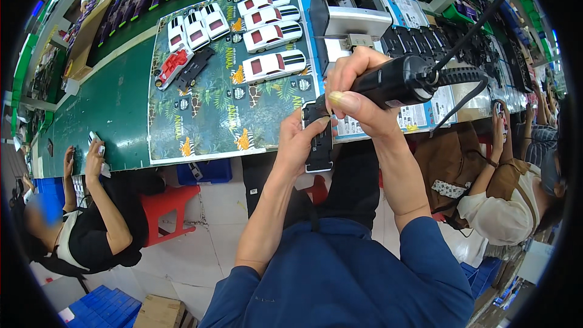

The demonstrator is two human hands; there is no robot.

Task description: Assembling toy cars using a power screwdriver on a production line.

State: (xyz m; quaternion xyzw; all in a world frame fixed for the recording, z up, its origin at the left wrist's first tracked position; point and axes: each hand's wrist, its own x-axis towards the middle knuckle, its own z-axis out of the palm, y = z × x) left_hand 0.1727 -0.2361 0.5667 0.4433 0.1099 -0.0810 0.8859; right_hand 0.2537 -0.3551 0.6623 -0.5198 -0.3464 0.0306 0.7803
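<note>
My left hand (296, 140) grips a toy car (319, 153) turned underside up, its black base facing me and a white edge showing at the near end. In my right hand (364, 94) is a black electric screwdriver (401, 79), its cable leading off to the upper right. The screwdriver's tip end is hidden by my fingers, right above the car, so I cannot tell if it touches. Several white toy cars (273, 36) with black stripes stand on the printed sheet. By them lie a red car interior (173, 65) and a black car base (196, 68).
A metal box-shaped machine (354, 21) stands just beyond my hands. Several black car bases (419, 41) lie to its right. People sit at the green table (100, 106) on both sides. A red stool (169, 211) and a blue bin (206, 171) are at the left below.
</note>
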